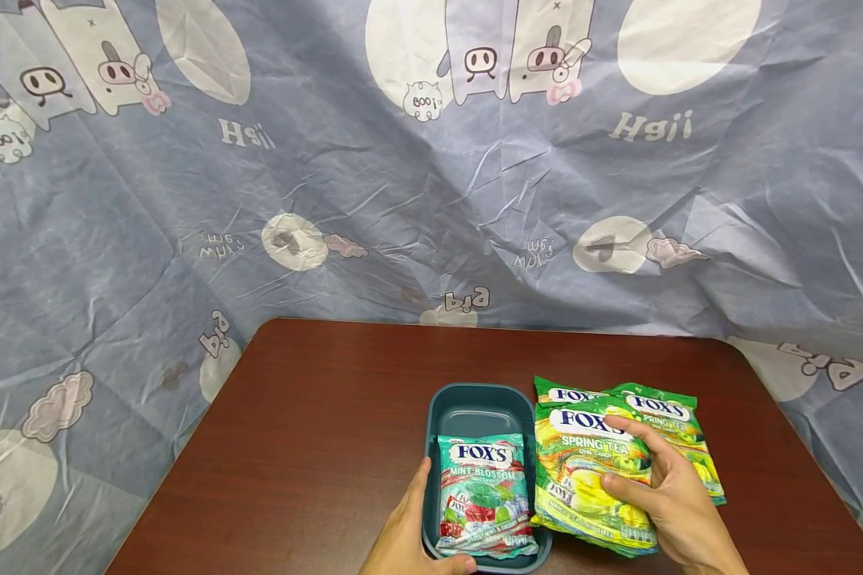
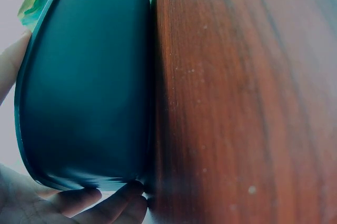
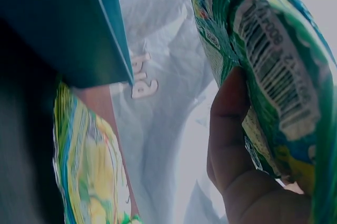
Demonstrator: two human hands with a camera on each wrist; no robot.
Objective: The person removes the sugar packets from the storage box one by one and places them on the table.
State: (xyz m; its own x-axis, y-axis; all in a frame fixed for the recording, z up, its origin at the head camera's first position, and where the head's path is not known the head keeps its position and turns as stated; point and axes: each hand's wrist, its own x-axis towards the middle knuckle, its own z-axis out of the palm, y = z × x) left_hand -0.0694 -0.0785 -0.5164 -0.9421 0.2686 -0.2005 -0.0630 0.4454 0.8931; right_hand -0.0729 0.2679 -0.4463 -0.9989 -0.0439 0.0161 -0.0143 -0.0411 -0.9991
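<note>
A dark teal plastic container (image 1: 475,419) stands on the table, with a Fox's Mint Blossom candy bag (image 1: 483,499) lying face up inside it. My left hand (image 1: 406,535) grips the container at its near left corner, thumb at the near rim and fingers along the left side. To the right of the container, my right hand (image 1: 679,507) holds a green and yellow Fox's Spring Tea candy bag (image 1: 578,479) by its right side. In the right wrist view the barcode on the held bag (image 3: 276,61) shows above the fingers.
Another Spring Tea bag (image 1: 690,435) lies right of and behind the held one. A further green Fox's bag (image 1: 564,393) is partly hidden behind it. The brown wooden table (image 1: 316,447) meets a grey-blue printed cloth (image 1: 403,263) at its back and sides.
</note>
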